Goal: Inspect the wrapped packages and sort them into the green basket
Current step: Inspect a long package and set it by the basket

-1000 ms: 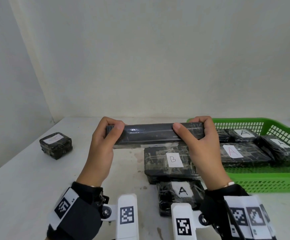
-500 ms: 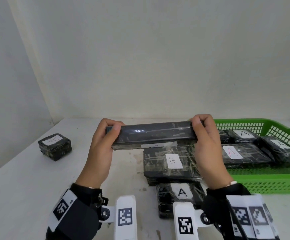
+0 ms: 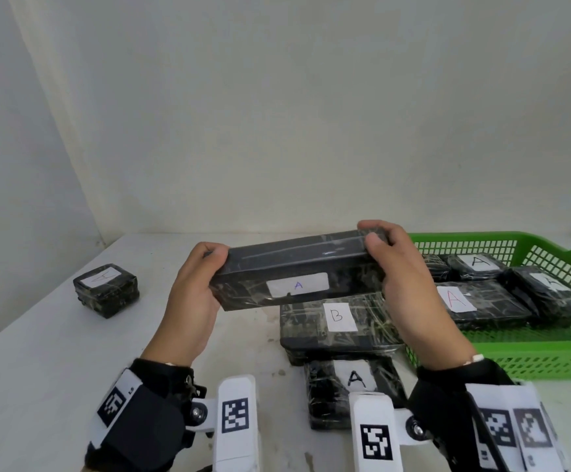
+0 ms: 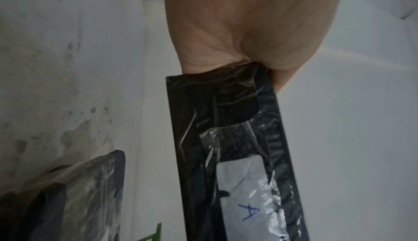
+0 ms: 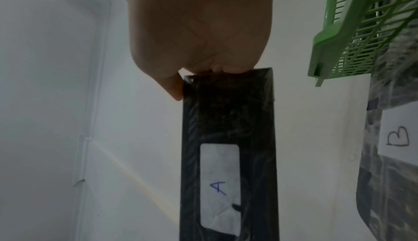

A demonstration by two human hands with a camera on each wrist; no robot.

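Both hands, left hand (image 3: 192,301) and right hand (image 3: 410,287), clamp the ends of a long wrapped package (image 3: 297,270), raised above the white table (image 3: 39,352), left of the green basket (image 3: 515,356). Slick film could slip from end-only grips. Its label (image 3: 297,285) reads "A"; a package below (image 3: 338,321) reads "B".
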